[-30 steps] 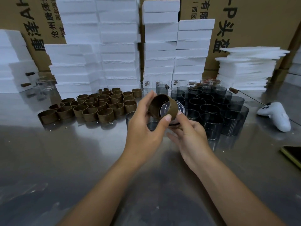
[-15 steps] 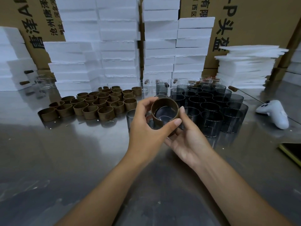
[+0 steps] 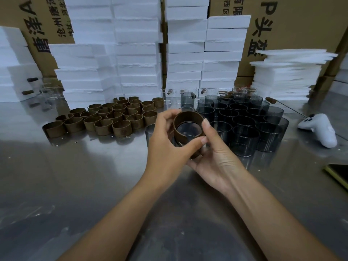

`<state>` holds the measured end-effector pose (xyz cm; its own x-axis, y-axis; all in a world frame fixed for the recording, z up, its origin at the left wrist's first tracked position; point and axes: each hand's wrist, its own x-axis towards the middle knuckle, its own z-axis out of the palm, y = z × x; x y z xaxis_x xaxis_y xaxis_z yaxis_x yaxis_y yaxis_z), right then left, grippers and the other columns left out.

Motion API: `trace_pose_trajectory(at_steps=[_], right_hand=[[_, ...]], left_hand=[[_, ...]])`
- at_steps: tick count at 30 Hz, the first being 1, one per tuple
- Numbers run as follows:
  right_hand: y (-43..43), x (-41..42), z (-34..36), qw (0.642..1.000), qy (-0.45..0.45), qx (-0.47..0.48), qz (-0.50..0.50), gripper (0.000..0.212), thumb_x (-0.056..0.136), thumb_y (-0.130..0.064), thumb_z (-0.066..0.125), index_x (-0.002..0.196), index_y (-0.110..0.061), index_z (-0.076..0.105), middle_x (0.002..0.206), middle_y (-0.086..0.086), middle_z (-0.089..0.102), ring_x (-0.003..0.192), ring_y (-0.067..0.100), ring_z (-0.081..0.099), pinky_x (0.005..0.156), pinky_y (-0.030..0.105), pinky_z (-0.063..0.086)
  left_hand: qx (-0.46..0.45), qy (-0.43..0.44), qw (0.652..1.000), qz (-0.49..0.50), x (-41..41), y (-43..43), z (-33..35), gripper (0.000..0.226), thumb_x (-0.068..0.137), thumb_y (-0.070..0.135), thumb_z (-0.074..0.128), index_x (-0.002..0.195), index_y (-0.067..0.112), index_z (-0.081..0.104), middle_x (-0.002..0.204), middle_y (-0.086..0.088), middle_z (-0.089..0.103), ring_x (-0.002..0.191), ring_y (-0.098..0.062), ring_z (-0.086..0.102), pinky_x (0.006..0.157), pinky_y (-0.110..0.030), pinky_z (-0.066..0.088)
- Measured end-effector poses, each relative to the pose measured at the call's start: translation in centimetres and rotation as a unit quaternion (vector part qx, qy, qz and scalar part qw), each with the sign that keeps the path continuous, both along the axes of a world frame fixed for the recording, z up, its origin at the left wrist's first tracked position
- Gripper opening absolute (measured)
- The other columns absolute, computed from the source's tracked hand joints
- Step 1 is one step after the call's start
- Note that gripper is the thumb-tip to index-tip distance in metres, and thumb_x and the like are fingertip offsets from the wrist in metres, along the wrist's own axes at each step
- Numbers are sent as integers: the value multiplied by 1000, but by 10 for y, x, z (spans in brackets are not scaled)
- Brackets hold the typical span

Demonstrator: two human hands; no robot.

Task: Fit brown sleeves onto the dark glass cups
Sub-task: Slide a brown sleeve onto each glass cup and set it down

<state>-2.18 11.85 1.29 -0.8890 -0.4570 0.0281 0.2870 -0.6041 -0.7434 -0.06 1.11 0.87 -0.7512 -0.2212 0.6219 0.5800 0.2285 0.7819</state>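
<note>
A brown sleeve [image 3: 180, 136] sits around a dark glass cup [image 3: 189, 129] held above the steel table at centre. My left hand [image 3: 165, 142] grips the sleeve's left side with thumb and fingers. My right hand [image 3: 212, 157] cradles the cup from below and the right, index finger on the rim. Several loose brown sleeves [image 3: 105, 121] stand in rows at the left. Several bare dark glass cups [image 3: 243, 125] stand clustered at the right. The cup's lower part is hidden by my hands.
White foam blocks [image 3: 135, 53] are stacked along the back before cardboard boxes [image 3: 293, 25]. A white controller [image 3: 320, 129] lies at the right, a dark flat object [image 3: 339, 174] at the right edge. Clear glasses [image 3: 169, 97] stand behind the cups. The steel table [image 3: 75, 185] spreads in front.
The cup and sleeve tilted from facing me to more upright, and the sleeve now sits around the cup. Both hands lowered slightly and stayed closed on them.
</note>
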Motion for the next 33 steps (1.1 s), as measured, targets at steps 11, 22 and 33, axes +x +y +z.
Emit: trace_pose_trajectory(at_steps=[11,22,33], right_hand=[[3,1,2,1000,8,-12,-3,38,68,-32,71,102,-17,69,101,10,68,104,23,64,68,31,57],[6,-2,2,996,52,-65,-3,24,57,-27,75,81,-21,77,92,7,75,87,18,72,91,39,53],[4,-7,-1,993,83,-80,9,58,34,-38,95,86,-19,78,102,12,72,101,26,69,87,42,56]], left_hand=[[-14,-17,998,-61,4,2,1,49,73,35,72,114,33,45,111,9,62,109,-6,60,91,-24,49],[152,-154,961,-172,-3,-2,1,55,76,29,60,128,13,53,121,-9,64,115,-21,61,97,-38,47],[104,-119,980,-121,0,-2,6,51,82,33,56,129,13,58,114,-2,70,112,-15,63,103,-45,46]])
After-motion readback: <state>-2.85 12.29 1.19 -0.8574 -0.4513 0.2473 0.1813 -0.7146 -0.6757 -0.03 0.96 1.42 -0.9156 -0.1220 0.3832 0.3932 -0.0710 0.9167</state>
